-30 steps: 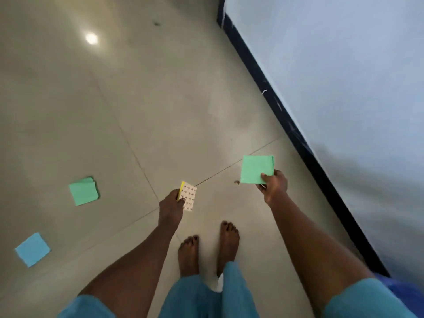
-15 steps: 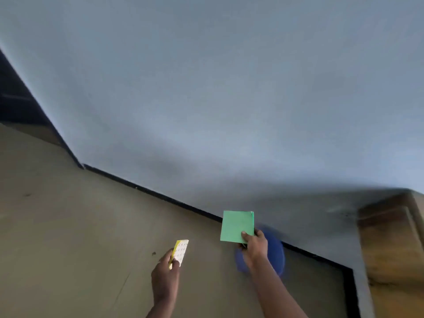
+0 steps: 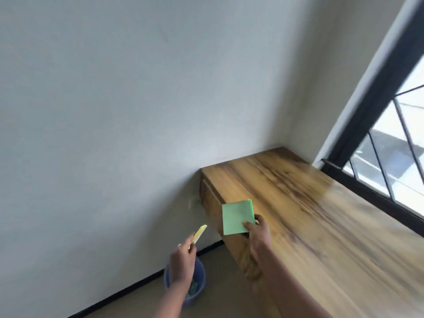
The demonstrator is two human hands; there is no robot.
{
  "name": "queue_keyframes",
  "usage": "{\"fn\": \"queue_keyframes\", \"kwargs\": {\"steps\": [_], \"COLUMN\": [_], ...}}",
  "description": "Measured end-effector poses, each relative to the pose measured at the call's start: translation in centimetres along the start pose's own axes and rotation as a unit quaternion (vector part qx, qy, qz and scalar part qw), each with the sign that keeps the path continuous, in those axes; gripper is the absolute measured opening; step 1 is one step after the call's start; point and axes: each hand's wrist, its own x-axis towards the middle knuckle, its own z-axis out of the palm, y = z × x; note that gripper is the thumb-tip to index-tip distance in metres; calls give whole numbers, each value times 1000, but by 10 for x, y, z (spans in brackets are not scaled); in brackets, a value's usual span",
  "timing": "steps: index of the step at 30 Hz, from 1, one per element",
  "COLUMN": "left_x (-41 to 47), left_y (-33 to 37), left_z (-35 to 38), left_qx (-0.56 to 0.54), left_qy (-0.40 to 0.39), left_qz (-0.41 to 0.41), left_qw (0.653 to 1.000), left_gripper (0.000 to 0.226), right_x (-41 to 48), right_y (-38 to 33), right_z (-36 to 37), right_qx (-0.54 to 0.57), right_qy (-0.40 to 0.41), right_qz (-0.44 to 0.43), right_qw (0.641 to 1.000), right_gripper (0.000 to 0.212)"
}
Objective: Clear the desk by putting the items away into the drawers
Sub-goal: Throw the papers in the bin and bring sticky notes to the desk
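Observation:
My right hand (image 3: 257, 232) pinches a green sticky-note pad (image 3: 236, 217) by its lower right corner, holding it upright over the near left edge of the wooden desk (image 3: 321, 216). To its left, my left hand (image 3: 183, 260) pinches a small yellow-edged pad (image 3: 199, 234), seen edge-on, above the floor beside the desk. A drawer front (image 3: 210, 195) shows on the desk's left side, under the top, and looks closed.
A blue bucket (image 3: 199, 281) stands on the floor against the grey wall (image 3: 114, 111), below my left hand. A black-framed window (image 3: 390, 134) runs along the desk's far right side. A wall socket (image 3: 193, 203) sits just left of the desk.
The view has swung up and right from the floor to the wall and then the desk. Both hands have kept their pads and now reach the desk's left end.

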Motion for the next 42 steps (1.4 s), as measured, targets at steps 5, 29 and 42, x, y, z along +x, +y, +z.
{"fn": "queue_keyframes", "kwargs": {"steps": [5,29,42], "left_x": [22,153,93], "left_y": [76,160,82], "left_z": [30,169,114], "left_qx": [25,276,144], "left_qy": [-39,-193,-8], "left_qz": [148,361,341], "left_qw": [988,869,929], "left_gripper": [37,38,19], "right_x": [21,132,66], "right_y": [-36,-46,5], "right_z": [-69,-105,-29], "right_qx": [32,-378,-598], "right_qy": [48,240,117], "right_qz": [-21,80,-128], "right_qw": [998,891,782], "right_gripper": [29,34,45]}}
